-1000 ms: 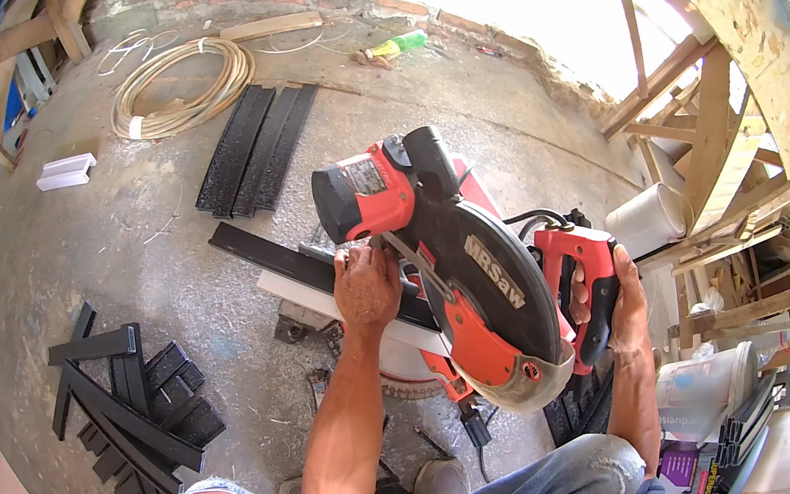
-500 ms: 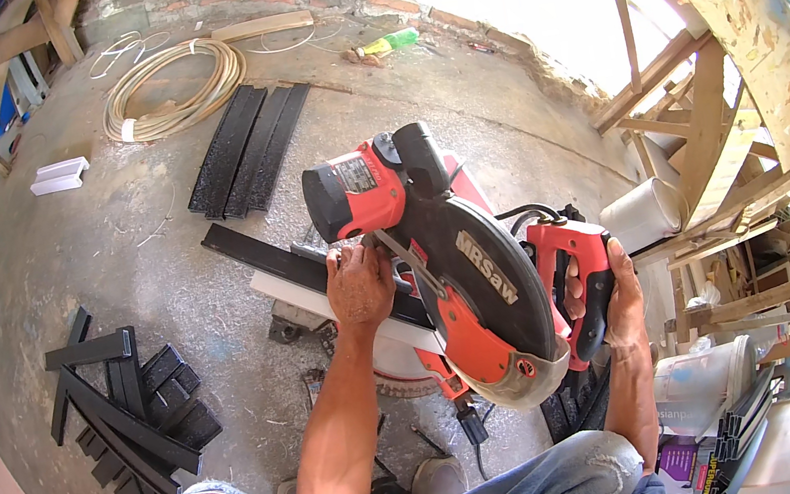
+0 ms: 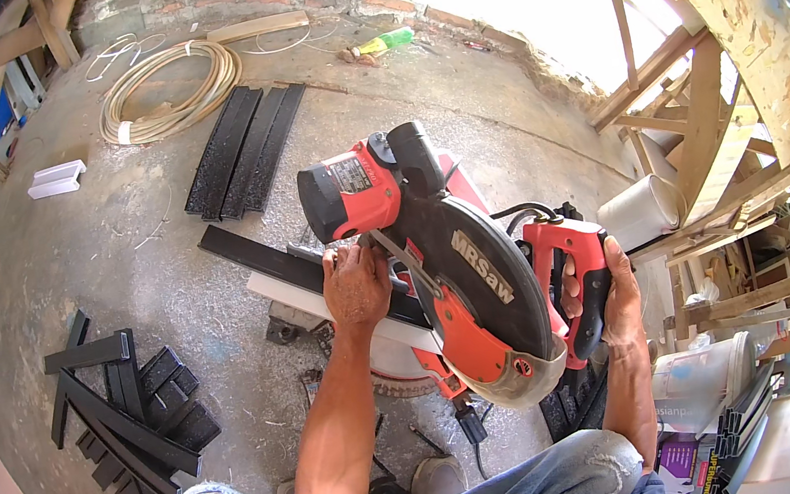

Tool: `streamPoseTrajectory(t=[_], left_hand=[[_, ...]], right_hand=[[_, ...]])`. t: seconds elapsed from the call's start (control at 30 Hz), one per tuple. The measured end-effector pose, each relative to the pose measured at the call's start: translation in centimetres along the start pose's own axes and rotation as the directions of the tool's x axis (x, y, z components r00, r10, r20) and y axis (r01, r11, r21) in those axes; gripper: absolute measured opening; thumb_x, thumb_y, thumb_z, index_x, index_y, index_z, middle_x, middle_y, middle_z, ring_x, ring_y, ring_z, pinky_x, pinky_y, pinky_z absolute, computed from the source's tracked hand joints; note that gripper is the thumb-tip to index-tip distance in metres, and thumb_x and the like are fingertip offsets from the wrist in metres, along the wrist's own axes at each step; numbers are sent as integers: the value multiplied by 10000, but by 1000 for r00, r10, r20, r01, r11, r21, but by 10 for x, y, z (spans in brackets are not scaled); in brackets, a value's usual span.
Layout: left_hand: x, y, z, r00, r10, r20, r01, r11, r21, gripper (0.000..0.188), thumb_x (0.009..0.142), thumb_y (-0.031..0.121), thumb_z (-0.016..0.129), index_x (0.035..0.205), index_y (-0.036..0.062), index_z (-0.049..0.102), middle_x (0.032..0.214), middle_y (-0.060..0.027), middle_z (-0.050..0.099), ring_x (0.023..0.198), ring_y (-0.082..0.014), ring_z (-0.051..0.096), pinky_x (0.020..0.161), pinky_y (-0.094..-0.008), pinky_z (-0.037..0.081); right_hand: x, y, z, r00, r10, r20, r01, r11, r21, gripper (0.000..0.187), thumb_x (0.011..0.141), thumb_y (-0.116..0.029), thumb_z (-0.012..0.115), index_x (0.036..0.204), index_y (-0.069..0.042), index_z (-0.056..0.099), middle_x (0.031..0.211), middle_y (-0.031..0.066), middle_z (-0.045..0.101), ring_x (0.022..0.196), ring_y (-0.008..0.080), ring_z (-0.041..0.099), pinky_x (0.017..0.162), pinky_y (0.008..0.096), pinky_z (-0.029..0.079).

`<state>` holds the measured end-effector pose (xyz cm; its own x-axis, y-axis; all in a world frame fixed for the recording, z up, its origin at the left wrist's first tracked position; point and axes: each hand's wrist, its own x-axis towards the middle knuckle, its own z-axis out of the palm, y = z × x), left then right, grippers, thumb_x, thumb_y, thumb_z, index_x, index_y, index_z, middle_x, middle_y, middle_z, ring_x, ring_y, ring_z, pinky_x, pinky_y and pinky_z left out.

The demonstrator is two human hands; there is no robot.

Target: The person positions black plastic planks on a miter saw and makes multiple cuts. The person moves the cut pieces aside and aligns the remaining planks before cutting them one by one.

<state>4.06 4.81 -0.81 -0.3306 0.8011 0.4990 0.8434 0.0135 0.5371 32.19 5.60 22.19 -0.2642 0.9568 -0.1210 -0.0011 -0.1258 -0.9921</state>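
Note:
A red and black miter saw (image 3: 478,266) stands on the floor in front of me, its blade guard tilted over the base. My right hand (image 3: 619,296) is wrapped round the saw's D-shaped handle (image 3: 585,291). Left of the guard, my left hand (image 3: 358,284) presses down on a black profile bar (image 3: 260,258), its fingers curled over it under the motor. The bar lies across the saw bed, against a white strip (image 3: 291,297). Its right end is hidden behind the guard, as is most of the blade.
Cut black pieces (image 3: 131,415) are heaped at the left. Longer black bars (image 3: 245,152) lie beyond the saw, near a coiled hose (image 3: 171,91) and a white profile piece (image 3: 56,179). Timber framing (image 3: 740,188) and a white bucket (image 3: 702,381) stand at the right.
Almost nothing differs: the whole view has shifted very slightly left. Both hands keep their places on the bar and the saw handle.

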Motion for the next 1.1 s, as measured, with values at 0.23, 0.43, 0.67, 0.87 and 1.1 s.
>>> streamPoseTrajectory(t=[0.23,0.43,0.67,0.87,1.1], left_hand=[[0,-1,0,1000,-3,15,2,1000,22,220,993,219,547,1007,44,678,982,-115,680,1002,-341,621,1028,-513,395],[0,0,-1,1000,-5,25,4,1000,14,224,994,220,543,1036,46,678,991,-113,684,1012,-338,621,1032,-511,395],[0,0,-2,999,-12,42,10,1000,29,238,998,220,538,1032,38,688,1007,-117,696,1021,-335,625,1046,-511,393],[1,0,1,999,-19,26,18,999,32,245,998,217,537,1022,34,697,999,-125,703,1014,-341,632,1046,-508,393],[2,2,-2,999,-24,38,24,1000,15,242,1002,219,543,1032,34,696,1008,-124,704,1021,-339,632,1048,-506,390]], right_hand=[[0,1,-1,1000,-1,0,1,1000,-6,622,1050,-598,441,981,-19,658,707,79,610,528,186,569,492,307,452],[0,2,-2,1000,3,-3,-3,1000,5,627,1048,-601,442,978,-16,656,707,79,608,529,186,569,493,307,452],[-1,3,-2,1000,-8,-8,8,1000,-12,633,1045,-607,445,981,-15,659,707,77,612,532,187,576,493,308,455],[-2,5,-3,1000,0,-15,-1,1000,-9,639,1043,-613,445,983,-15,662,701,75,613,527,184,578,497,309,462],[-4,6,-3,1000,-16,-6,16,1000,-22,639,1049,-610,433,987,-15,657,704,77,611,523,179,564,497,308,457]])
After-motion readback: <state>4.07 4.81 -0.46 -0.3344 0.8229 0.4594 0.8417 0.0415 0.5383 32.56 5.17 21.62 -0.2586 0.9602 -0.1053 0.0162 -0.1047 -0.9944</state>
